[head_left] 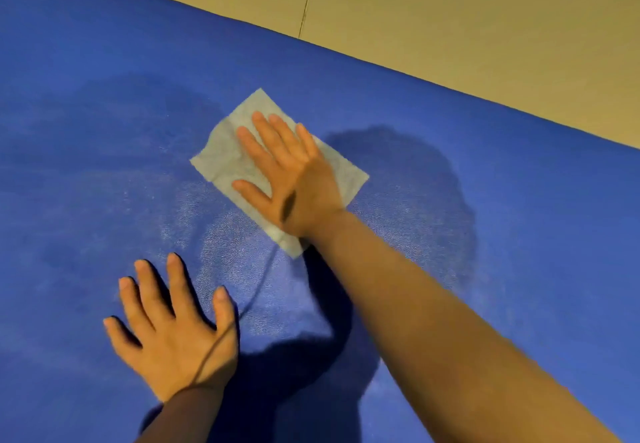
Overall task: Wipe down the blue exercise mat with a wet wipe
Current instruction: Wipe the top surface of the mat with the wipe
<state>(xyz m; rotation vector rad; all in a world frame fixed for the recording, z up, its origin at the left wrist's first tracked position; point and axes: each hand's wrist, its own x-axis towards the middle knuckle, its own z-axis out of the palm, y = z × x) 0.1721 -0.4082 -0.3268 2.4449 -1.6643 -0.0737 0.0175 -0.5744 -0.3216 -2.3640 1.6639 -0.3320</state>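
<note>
Blue foam fills the view: the mat [485, 172] lies flat on a tan floor [450, 27], and your right hand [291, 179] presses the wipe [221, 158] flat against it, fingers straight and spread so the whole sheet meets the surface. Your left hand [173, 335] rests open on the mat nearby, likely bracing you as you lean; damp, darker patches suggest wiping is well underway
</note>
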